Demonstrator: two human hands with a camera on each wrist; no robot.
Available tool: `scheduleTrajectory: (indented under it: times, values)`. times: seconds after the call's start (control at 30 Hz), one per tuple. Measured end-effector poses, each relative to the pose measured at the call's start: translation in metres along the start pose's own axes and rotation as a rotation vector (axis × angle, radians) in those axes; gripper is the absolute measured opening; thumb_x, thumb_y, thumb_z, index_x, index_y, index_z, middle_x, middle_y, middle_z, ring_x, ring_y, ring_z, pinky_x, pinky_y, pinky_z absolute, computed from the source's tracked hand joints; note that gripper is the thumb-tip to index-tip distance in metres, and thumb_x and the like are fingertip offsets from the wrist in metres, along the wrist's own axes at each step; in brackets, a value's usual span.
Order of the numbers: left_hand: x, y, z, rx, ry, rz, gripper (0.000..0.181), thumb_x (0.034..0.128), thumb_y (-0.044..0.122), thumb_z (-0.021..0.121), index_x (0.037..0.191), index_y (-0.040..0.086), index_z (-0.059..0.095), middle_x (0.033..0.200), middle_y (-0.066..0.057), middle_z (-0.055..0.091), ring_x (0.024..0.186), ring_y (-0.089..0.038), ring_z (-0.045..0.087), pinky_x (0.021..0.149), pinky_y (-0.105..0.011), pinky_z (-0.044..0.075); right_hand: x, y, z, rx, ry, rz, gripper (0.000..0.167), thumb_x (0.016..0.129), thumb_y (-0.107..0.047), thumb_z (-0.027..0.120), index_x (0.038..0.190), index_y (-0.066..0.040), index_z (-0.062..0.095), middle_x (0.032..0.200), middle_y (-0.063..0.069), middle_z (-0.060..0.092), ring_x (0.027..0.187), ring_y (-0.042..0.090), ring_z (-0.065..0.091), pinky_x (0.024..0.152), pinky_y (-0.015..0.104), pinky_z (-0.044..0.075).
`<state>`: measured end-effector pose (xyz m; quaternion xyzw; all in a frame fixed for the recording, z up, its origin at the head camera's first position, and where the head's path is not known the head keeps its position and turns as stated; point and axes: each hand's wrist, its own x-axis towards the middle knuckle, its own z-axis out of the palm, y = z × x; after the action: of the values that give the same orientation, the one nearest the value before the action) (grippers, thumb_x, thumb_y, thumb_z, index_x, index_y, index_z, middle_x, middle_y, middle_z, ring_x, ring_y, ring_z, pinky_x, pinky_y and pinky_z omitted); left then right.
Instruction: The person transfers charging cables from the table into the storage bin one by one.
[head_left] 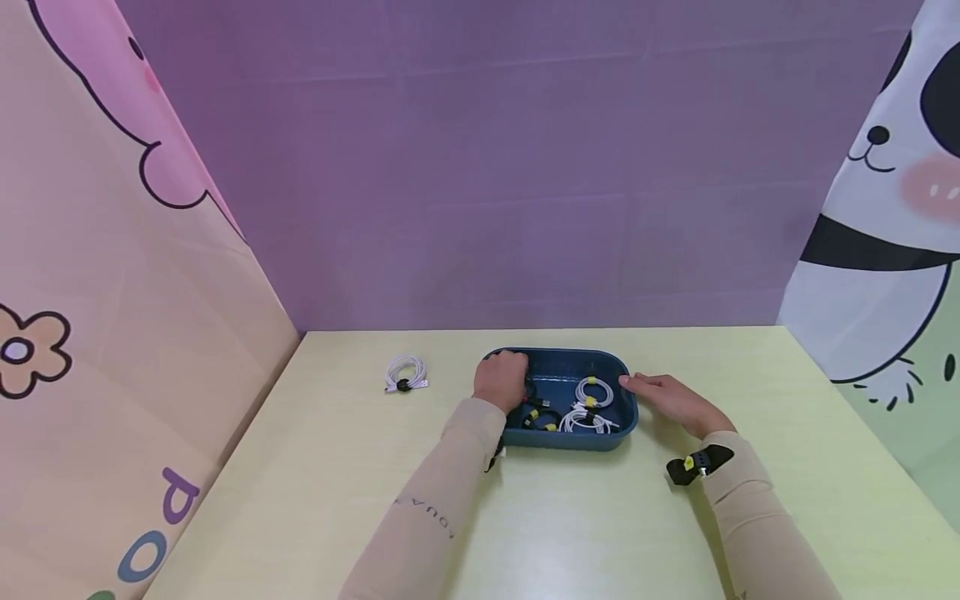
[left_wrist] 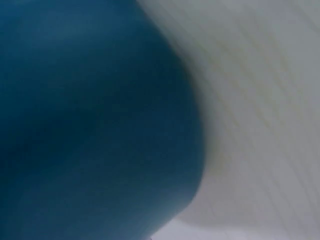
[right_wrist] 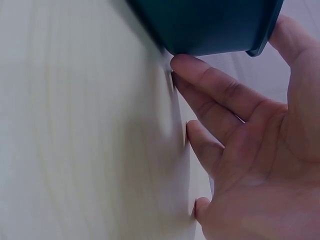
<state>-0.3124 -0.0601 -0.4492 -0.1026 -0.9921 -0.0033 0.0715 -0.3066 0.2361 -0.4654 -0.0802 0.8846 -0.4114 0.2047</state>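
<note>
A dark blue tray (head_left: 570, 443) stands on the table with several coiled cables in it. Over its left end, my left hand (head_left: 501, 381) reaches in with curled fingers, at a black cable (head_left: 531, 388) just beside them; the fingertips are hidden. The left wrist view shows only the tray's outer wall (left_wrist: 110, 120) close up and blurred. At the tray's right end my right hand (head_left: 678, 404) holds the wall, thumb at the rim and a fingertip low on the outside. Its other fingers (right_wrist: 202, 142) reach down beside the table surface.
Inside the tray lie two white coiled cables (head_left: 594, 392) on the right and a black coil with yellow ties (head_left: 542, 419) near the front left. A white coiled cable (head_left: 406, 374) with a black tie lies on the table, left of the tray. A purple backdrop (head_left: 525, 167) stands behind.
</note>
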Motion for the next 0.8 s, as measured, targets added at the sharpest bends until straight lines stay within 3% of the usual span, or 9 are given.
scheduleTrajectory:
  times: [0.17, 0.27, 0.53, 0.8]
  values:
    - [-0.003, -0.004, -0.008, -0.171, 0.009, -0.019, 0.016, 0.0969, 0.011, 0.066, 0.106, 0.017, 0.077, 0.106, -0.001, 0.077, 0.086, -0.021, 0.073, 0.073, -0.038, 0.061, 0.001, 0.001, 0.000, 0.016, -0.004, 0.004, 0.097, 0.099, -0.071, 0.044, 0.158, 0.004, 0.029, 0.169, 0.023, 0.015, 0.156, 0.048, 0.007, 0.123, 0.066, 0.011]
    - [-0.007, -0.009, -0.013, -0.291, 0.048, -0.017, 0.020, 0.0988, 0.012, 0.064, 0.115, 0.015, 0.076, 0.113, -0.004, 0.076, 0.089, -0.023, 0.073, 0.076, -0.040, 0.060, 0.000, 0.001, 0.000, 0.023, -0.007, 0.005, 0.097, 0.099, -0.071, 0.044, 0.158, 0.005, 0.028, 0.169, 0.023, 0.015, 0.156, 0.048, 0.007, 0.123, 0.066, 0.011]
    - [-0.017, -0.035, -0.021, -0.539, 0.267, -0.009, 0.013, 0.0981, 0.012, 0.066, 0.106, 0.010, 0.076, 0.094, -0.006, 0.073, 0.077, -0.020, 0.065, 0.071, -0.037, 0.056, -0.002, -0.001, 0.001, 0.019, -0.011, 0.011, 0.097, 0.099, -0.071, 0.044, 0.158, 0.004, 0.028, 0.169, 0.023, 0.015, 0.156, 0.048, 0.007, 0.122, 0.067, 0.011]
    - [-0.027, -0.062, -0.019, -0.644, 0.323, -0.119, 0.014, 0.0974, 0.014, 0.066, 0.107, 0.014, 0.077, 0.093, -0.005, 0.074, 0.077, -0.020, 0.068, 0.064, -0.035, 0.054, -0.006, -0.002, 0.000, 0.018, -0.005, 0.007, 0.097, 0.100, -0.070, 0.043, 0.159, 0.005, 0.026, 0.169, 0.024, 0.014, 0.156, 0.049, 0.007, 0.122, 0.067, 0.012]
